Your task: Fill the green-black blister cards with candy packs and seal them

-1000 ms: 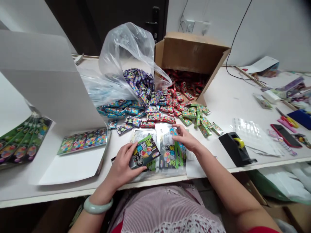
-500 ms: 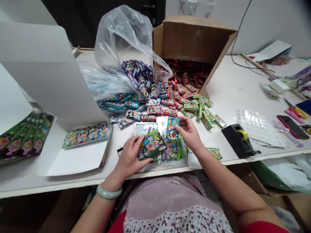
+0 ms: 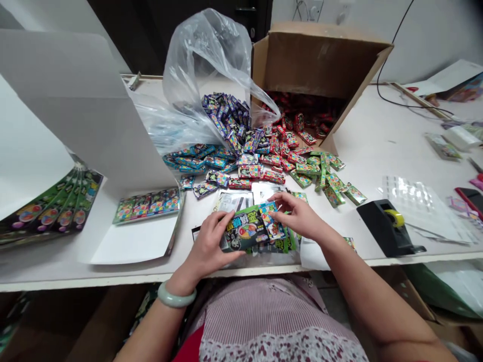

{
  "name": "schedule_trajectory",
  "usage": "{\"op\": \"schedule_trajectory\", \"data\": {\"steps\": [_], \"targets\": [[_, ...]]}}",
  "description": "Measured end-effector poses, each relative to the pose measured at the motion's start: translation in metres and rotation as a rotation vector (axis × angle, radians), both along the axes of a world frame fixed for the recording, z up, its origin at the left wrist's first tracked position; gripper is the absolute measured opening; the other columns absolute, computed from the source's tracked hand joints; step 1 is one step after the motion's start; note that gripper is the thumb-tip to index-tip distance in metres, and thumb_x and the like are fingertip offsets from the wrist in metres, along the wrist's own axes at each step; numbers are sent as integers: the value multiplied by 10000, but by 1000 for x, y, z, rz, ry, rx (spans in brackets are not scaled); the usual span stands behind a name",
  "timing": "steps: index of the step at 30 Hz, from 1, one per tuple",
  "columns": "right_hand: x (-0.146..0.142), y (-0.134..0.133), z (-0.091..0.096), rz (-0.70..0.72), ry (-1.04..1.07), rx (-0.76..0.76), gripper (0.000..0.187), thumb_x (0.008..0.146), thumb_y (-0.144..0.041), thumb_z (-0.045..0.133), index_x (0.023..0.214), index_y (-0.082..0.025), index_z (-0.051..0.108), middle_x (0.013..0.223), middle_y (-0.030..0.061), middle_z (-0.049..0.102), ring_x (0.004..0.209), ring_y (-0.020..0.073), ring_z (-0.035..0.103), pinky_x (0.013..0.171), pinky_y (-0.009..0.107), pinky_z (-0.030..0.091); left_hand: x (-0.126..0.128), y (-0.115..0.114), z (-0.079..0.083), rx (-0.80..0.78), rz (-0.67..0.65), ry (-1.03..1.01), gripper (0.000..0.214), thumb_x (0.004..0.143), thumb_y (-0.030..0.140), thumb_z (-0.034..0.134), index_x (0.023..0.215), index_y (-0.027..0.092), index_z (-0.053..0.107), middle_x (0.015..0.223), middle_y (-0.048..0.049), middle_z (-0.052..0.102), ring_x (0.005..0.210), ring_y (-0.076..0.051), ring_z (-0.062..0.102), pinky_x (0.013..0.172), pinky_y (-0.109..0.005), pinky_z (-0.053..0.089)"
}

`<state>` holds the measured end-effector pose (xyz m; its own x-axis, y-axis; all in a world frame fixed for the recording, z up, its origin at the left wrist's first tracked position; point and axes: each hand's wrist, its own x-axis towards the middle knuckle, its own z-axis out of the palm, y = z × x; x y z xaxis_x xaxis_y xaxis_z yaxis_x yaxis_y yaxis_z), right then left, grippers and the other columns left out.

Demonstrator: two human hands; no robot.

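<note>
My left hand grips a black-and-green printed pouch by its left end, thumb below and fingers above. My right hand pinches a small blue printed packet at the pouch's right end. The packet overlaps that end; whether any of it is inside the pouch I cannot tell. Under both hands lie more black-and-green pouches and a clear plastic sleeve on the table. Beyond them spreads a pile of small packs: blue, purple, red and green.
A cardboard box lies on its side with red packs inside. Beside it stands a clear plastic bag. At left is an open white display box holding several packs. A black tape dispenser and sticker sheets are at right.
My right hand has brought the blue packet left and down against the pouch's right end. The pouch has turned flatter in my left hand. The view has shifted slightly left.
</note>
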<state>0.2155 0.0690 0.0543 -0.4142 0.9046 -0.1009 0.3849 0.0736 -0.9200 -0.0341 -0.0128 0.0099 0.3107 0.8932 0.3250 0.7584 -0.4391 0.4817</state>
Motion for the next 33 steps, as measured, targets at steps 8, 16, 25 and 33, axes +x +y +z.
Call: {"op": "schedule_trajectory", "data": {"steps": [8, 16, 25, 33], "targets": [[-16, -7, -10, -101, -28, 296, 309, 785, -338, 670, 1081, -257, 636, 1144, 88, 522, 1063, 234, 544, 937, 437, 450, 8, 4, 2, 58, 143, 9, 910, 662, 429, 768, 1414, 213, 305, 1235, -136, 454, 1145, -319, 467, 986, -506, 422], [-18, -17, -7, 92, 141, -53, 504, 809, -277, 606, 1298, -322, 492, 1005, 27, 609, 725, 140, 590, 628, 299, 517, 21, 2, 19, -27, 245, -218, 767, 678, 410, 766, 1313, 208, 387, 1223, -120, 480, 1158, -302, 480, 995, -498, 417], [-7, -13, 13, 175, 2, 166, 400, 804, -307, 650, 1199, -347, 607, 1170, 29, 627, 879, 195, 610, 728, 347, 503, 59, -7, 15, -314, 252, -1029, 297, 840, 219, 585, 1116, 222, 474, 1072, -47, 596, 1016, -176, 593, 906, -350, 499], [-1, -22, 5, 348, -85, 130, 303, 817, -266, 647, 1115, -322, 656, 1039, 31, 672, 953, 214, 612, 852, 403, 485, 56, -35, -8, -510, 193, -1084, 548, 821, 234, 613, 1326, 272, 406, 1076, -46, 608, 969, -174, 627, 874, -364, 539]]}}
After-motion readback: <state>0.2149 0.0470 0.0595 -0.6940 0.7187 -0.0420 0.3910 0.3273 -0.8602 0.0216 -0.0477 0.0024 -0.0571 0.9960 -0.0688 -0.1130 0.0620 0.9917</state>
